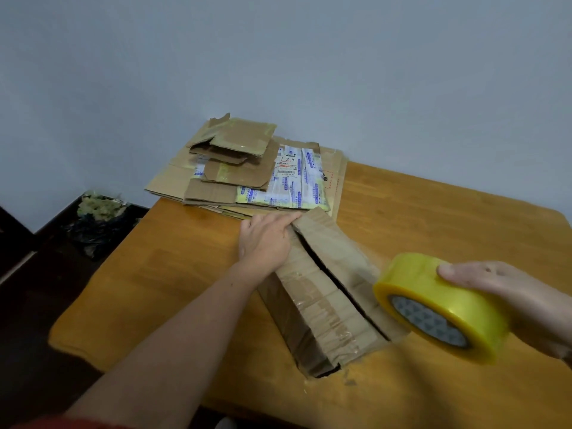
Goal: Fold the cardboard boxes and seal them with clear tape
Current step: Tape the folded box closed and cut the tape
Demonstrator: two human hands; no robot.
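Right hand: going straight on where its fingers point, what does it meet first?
Probably the box, at its right flap: the right hand, holding the tape roll, points left toward it. Depth is unclear, so it could pass above.

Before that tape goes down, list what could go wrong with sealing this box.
1. The long brown cardboard box has top flaps gaping along a dark seam, and the left hand presses only the far end, so the near end may spring open or get taped crooked.
2. Wrinkled old tape covers the left flap; new tape from the yellow-tinted roll in the right hand may bond poorly there.
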